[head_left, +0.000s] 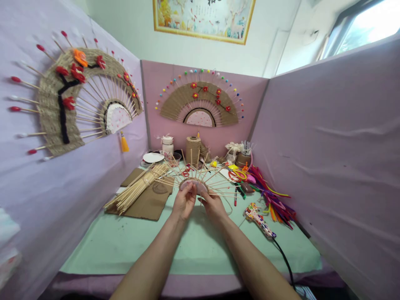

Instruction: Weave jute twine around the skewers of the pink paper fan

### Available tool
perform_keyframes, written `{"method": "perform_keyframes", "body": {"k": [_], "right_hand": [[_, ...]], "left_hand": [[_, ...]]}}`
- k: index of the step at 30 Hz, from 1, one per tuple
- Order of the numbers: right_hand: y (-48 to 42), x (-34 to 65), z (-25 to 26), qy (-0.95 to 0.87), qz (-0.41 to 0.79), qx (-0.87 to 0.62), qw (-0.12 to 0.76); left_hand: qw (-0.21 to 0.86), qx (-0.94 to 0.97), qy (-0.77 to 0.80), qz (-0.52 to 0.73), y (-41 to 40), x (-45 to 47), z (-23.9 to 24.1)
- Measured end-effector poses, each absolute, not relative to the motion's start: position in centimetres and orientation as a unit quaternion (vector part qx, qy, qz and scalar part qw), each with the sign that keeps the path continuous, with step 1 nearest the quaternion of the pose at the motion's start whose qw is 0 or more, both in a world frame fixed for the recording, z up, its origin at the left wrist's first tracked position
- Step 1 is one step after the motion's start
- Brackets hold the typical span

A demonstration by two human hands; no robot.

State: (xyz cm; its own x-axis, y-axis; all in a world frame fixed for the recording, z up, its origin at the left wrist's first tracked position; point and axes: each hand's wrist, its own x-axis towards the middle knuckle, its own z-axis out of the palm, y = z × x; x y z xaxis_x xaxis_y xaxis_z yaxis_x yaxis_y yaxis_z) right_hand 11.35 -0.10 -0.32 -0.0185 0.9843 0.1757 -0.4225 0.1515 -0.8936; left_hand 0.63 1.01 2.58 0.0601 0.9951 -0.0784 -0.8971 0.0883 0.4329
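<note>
Between my two hands is a half-round fan frame (193,183), its thin wooden sticks spreading out like rays from a pale half-disc with a twine-wrapped rim. My left hand (185,202) pinches the lower left of the half-disc, thumb and fingers closed on it. At the right side, my right hand (215,205) grips the same piece, its fingers bent round the edge. A loose strand of twine (230,206) curves beside the right hand. Part of the half-disc is hidden behind my fingers.
Bundled wooden sticks (142,187) lie on cardboard (156,204) at left. A glue gun (260,221) with a black cord rests at right, near coloured pipe cleaners (271,196). Behind stand a twine spool (193,150) and white jar (168,145). Finished fans (46,104) hang on the partitions.
</note>
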Motion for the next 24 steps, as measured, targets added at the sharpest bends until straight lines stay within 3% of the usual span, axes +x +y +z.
{"method": "perform_keyframes", "body": {"k": [5,12,17,19,24], "right_hand": [[-0.3,11.9,0.0,-0.33,0.614,-0.308,0.648],[-0.5,12.2,0.3,-0.273,0.653,-0.269,0.653],[0.0,12.4,-0.3,-0.28,0.58,-0.292,0.707],[0.0,12.6,-0.4,-0.281,0.567,-0.295,0.716],[0.0,12.7,-0.7,-0.303,0.559,-0.299,0.712]], "left_hand": [[0.601,0.375,0.323,0.628,0.9,0.9,1.8],[0.523,0.417,0.358,0.652,0.9,1.7,1.2],[0.239,0.475,0.442,0.722,0.1,2.1,0.7],[0.179,0.508,0.451,0.712,-0.3,2.4,0.4],[0.248,0.517,0.42,0.704,-0.9,3.1,0.3]]}}
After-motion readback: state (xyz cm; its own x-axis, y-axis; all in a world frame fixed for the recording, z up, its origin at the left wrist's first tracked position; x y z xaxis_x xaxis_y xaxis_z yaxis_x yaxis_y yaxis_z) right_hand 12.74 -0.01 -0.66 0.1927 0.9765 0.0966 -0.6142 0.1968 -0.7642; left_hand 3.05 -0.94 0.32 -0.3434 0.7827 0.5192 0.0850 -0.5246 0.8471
